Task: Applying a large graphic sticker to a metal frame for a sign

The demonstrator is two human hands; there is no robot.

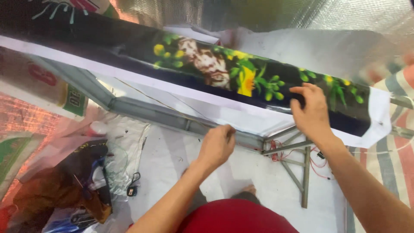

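A long printed sheet (258, 82), black with green leaves, yellow flowers and a white border, lies draped over a grey metal frame (155, 113) that runs from upper left to lower right. My right hand (311, 111) rests flat on the print near its right end, fingers spread. My left hand (218, 144) is curled at the sheet's white lower edge where it meets the frame bar, pinching the edge. A thin cord runs along the white border towards that hand.
Red wires (319, 162) hang around the frame's metal leg (305, 177) at lower right. A crumpled dark bag with cables (73, 185) lies at lower left on white sheeting. Silver foil material covers the background. A striped mat (388, 155) lies at right.
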